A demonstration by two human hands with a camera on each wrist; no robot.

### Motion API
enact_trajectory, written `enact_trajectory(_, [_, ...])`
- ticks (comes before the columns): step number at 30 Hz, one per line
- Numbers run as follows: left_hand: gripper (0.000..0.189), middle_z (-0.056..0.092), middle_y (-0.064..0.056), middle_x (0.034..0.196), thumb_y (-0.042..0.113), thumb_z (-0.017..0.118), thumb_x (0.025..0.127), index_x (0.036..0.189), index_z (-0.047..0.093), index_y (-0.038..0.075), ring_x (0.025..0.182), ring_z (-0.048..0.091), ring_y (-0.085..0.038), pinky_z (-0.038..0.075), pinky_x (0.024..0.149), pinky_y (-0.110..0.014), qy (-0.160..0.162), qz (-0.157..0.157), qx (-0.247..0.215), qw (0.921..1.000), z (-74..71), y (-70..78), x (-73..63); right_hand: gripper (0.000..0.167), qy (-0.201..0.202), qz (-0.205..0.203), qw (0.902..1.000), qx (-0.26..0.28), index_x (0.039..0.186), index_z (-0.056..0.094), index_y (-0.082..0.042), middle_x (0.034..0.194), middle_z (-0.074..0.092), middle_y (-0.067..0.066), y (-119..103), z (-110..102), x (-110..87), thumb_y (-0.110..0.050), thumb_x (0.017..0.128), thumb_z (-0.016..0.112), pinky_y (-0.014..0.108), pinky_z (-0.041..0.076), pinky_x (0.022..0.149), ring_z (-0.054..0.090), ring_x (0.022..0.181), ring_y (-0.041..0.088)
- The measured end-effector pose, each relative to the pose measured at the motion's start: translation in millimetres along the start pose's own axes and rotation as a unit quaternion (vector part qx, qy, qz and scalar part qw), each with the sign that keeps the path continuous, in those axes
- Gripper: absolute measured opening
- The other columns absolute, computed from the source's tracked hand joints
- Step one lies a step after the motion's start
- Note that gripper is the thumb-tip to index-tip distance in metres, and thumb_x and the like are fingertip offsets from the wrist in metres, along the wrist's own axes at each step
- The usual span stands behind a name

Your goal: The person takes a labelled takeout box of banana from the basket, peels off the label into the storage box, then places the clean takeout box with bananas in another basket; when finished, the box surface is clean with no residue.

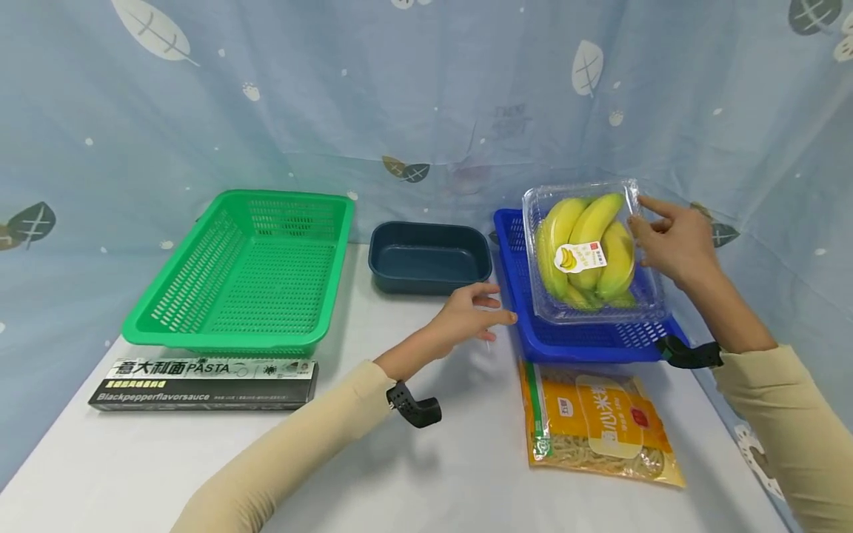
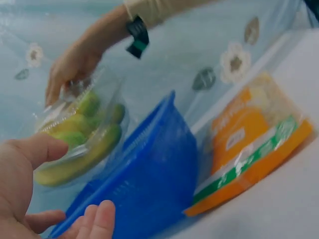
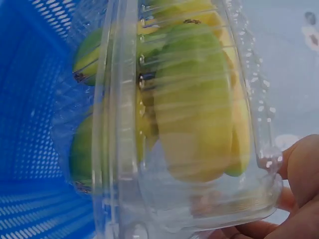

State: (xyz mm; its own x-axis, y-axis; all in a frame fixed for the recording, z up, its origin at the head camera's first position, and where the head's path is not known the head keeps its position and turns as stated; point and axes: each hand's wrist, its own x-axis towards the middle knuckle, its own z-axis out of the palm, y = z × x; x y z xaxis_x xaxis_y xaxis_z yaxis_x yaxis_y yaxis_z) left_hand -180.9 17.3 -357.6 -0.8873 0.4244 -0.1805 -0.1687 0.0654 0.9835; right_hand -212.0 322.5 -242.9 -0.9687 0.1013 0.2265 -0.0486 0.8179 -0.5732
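Observation:
A clear plastic box of bananas (image 1: 586,255) is held over the blue basket (image 1: 533,337) by my right hand (image 1: 683,244), which grips its right edge. The right wrist view shows the fingers on the clear wall of the box (image 3: 199,114), with the basket (image 3: 30,124) behind it. Yellow-green bananas and a white label show through the lid. My left hand (image 1: 466,318) is near the left side of the basket, its fingers parted and nothing between them. In the left wrist view that hand (image 2: 45,194) is apart from the box of bananas (image 2: 79,129).
A green basket (image 1: 326,296) stands at the left, with a black pasta box (image 1: 203,385) in front of it. Between the baskets sits a dark blue tub (image 1: 429,281). An orange noodle packet (image 1: 600,422) lies before the blue basket. A patterned curtain hangs behind.

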Motion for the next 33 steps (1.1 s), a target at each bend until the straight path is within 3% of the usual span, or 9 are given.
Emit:
enact_trajectory(3, [0.07, 0.059, -0.009, 0.128, 0.02, 0.081, 0.086, 0.146, 0.048, 0.01, 0.1, 0.069, -0.022, 0.06, 0.077, -0.037, -0.029, -0.005, -0.022, 0.9993, -4.3, -0.7, -16.8, 0.062, 0.005, -0.004, 0.9998, 0.02, 0.155, 0.038, -0.016, 0.127, 0.056, 0.039, -7.1, -3.2, -5.9, -0.046, 0.102, 0.049, 0.028, 0.057, 0.052, 0.057, 0.064, -0.007])
enact_trajectory(9, [0.071, 0.06, -0.01, 0.127, 0.018, 0.08, 0.088, 0.147, 0.043, 0.007, 0.099, 0.069, -0.021, 0.06, 0.078, -0.037, -0.047, -0.004, -0.043, 0.998, 0.3, 2.2, -38.5, 0.061, 0.014, -0.013, 0.9985, 0.051, 0.154, 0.04, -0.016, 0.123, 0.06, 0.035, -23.1, -4.2, -15.9, -0.045, 0.102, 0.051, 0.022, 0.056, 0.053, 0.058, 0.068, -0.01])
enact_trajectory(16, [0.082, 0.058, -0.012, 0.132, 0.022, 0.079, 0.088, 0.154, 0.031, 0.008, 0.099, 0.069, -0.022, 0.058, 0.083, -0.041, -0.057, 0.001, -0.072, 0.9958, 9.2, 5.2, -47.3, 0.06, 0.015, -0.039, 0.9967, 0.07, 0.153, 0.043, -0.017, 0.119, 0.062, 0.034, -40.5, 5.4, -26.5, -0.044, 0.101, 0.054, 0.02, 0.054, 0.052, 0.058, 0.069, -0.012])
enact_trajectory(20, [0.08, 0.057, -0.014, 0.131, 0.023, 0.077, 0.089, 0.151, 0.03, 0.007, 0.103, 0.069, -0.024, 0.058, 0.084, -0.043, -0.054, 0.009, -0.112, 0.9923, 12.9, 5.0, -46.5, 0.058, 0.016, -0.059, 0.9941, 0.09, 0.152, 0.044, -0.018, 0.117, 0.064, 0.032, -49.8, 11.5, -30.5, -0.041, 0.101, 0.056, 0.022, 0.055, 0.054, 0.061, 0.072, -0.008])
enact_trajectory(25, [0.075, 0.058, -0.013, 0.128, 0.029, 0.073, 0.092, 0.149, 0.03, 0.008, 0.118, 0.061, -0.029, 0.056, 0.087, -0.046, -0.012, 0.049, -0.17, 0.9842, 16.1, 4.8, -43.6, 0.059, 0.032, -0.072, 0.9897, 0.119, 0.152, 0.046, -0.017, 0.112, 0.067, 0.028, -60.4, 19.9, -35.4, -0.039, 0.099, 0.061, 0.026, 0.057, 0.055, 0.067, 0.076, 0.005])
enact_trajectory(28, [0.08, 0.056, -0.015, 0.132, 0.032, 0.072, 0.093, 0.152, 0.024, 0.01, 0.122, 0.058, -0.032, 0.055, 0.09, -0.048, 0.029, 0.076, -0.209, 0.9747, 16.2, 3.8, -43.9, 0.06, 0.039, -0.073, 0.9872, 0.136, 0.152, 0.045, -0.017, 0.11, 0.068, 0.024, -65.3, 25.3, -39.0, -0.038, 0.099, 0.062, 0.026, 0.058, 0.056, 0.067, 0.077, 0.008])
enact_trajectory(33, [0.087, 0.05, -0.019, 0.134, 0.033, 0.072, 0.09, 0.154, 0.018, 0.01, 0.116, 0.062, -0.032, 0.053, 0.093, -0.047, 0.074, 0.109, -0.249, 0.9596, 14.8, 5.2, -45.9, 0.059, 0.057, -0.077, 0.9813, 0.167, 0.151, 0.044, -0.014, 0.095, 0.069, 0.004, -66.9, 31.1, -45.3, -0.033, 0.099, 0.063, 0.024, 0.057, 0.058, 0.065, 0.072, 0.008])
